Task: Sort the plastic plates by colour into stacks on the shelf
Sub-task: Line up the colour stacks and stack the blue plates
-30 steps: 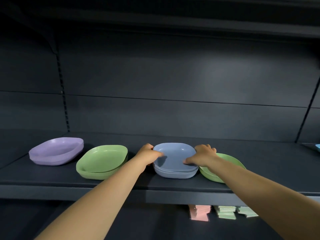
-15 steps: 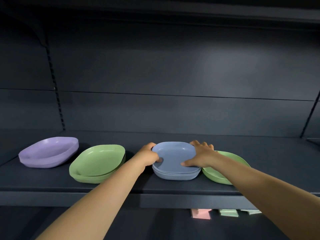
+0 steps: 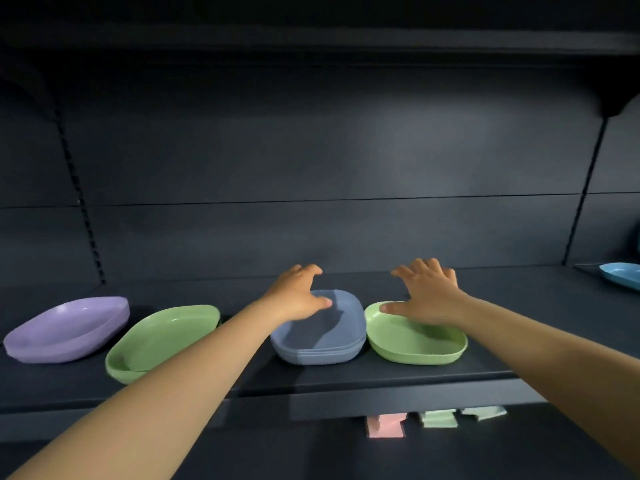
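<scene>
Four lots of plates stand in a row on the dark shelf (image 3: 346, 379): a purple stack (image 3: 65, 329) at the left, a green stack (image 3: 156, 341), a grey-blue stack (image 3: 322, 336) and a green plate (image 3: 415, 341) at the right. My left hand (image 3: 298, 296) hovers over the far left corner of the grey-blue stack, fingers spread and holding nothing. My right hand (image 3: 426, 292) is raised over the far side of the right green plate, fingers spread, with the thumb near the plate's rim.
A light blue plate (image 3: 620, 275) lies on the neighbouring shelf bay at the far right. Pink and pale green packets (image 3: 429, 419) show on the level below. The shelf above overhangs the whole row, and a slotted upright (image 3: 79, 202) runs down the back left.
Both hands have let go of the grey-blue stack and lifted, fingers spreading. My right hand has shifted right, over the green plate.
</scene>
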### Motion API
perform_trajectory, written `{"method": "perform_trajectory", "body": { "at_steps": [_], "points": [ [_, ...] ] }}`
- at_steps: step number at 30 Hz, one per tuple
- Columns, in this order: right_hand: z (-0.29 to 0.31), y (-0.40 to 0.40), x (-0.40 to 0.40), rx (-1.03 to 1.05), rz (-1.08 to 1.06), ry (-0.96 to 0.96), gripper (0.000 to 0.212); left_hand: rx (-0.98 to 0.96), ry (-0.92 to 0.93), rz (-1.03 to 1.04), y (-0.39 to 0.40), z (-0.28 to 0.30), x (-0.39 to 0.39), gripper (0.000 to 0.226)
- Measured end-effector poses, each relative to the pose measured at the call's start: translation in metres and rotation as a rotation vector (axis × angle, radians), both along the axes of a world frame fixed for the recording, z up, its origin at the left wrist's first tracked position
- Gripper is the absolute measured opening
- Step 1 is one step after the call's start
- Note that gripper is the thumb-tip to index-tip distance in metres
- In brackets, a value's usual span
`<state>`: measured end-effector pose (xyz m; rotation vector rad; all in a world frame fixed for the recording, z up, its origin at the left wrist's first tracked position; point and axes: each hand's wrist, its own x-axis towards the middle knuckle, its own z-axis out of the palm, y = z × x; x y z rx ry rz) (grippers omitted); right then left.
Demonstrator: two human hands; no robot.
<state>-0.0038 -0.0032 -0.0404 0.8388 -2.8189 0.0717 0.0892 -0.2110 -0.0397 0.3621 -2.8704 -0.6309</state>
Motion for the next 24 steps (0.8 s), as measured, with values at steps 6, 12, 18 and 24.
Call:
{"method": "perform_trajectory", "body": {
  "at_steps": [6,12,18,24],
  "points": [
    [0.008,0.11,-0.022,0.089,-0.029,0.05,0.091,-0.18,-0.01,-0.188,0.094,0.018,-0.041,0.066],
    [0.011,0.264,-0.05,0.124,-0.139,0.021,0.093,-0.179,0.002,-0.328,0.235,0.019,-0.102,0.066],
    [0.006,0.438,-0.075,0.065,-0.28,0.007,0.098,-0.136,-0.008,-0.441,0.399,0.008,-0.156,0.065],
    [-0.002,0.583,-0.091,-0.007,-0.405,-0.013,0.09,0.011,-0.017,-0.461,0.528,-0.005,-0.21,0.068]
  ]
}}
